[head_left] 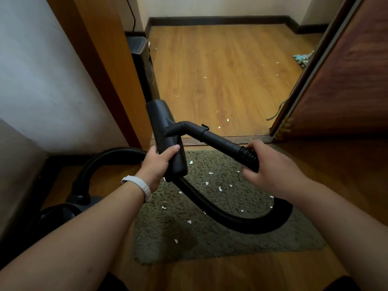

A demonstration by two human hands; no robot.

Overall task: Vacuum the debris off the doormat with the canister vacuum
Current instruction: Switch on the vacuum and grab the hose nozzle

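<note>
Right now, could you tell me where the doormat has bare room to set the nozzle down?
On the doormat, the near-right strip between the hose loop and the near edge is bare. The middle, inside the loop, is crowded with white scraps.

A wood-plank floor (220, 70) ran through the doorway into a farther room, edged at the back by a dark baseboard (218, 18) under a pale wall. On the left stood a white wall (42, 80) and an orange-brown door frame (100, 59), with a black boxy unit (142, 66) just behind it. On the right, a dark reddish door (346, 80) stood open.
</note>
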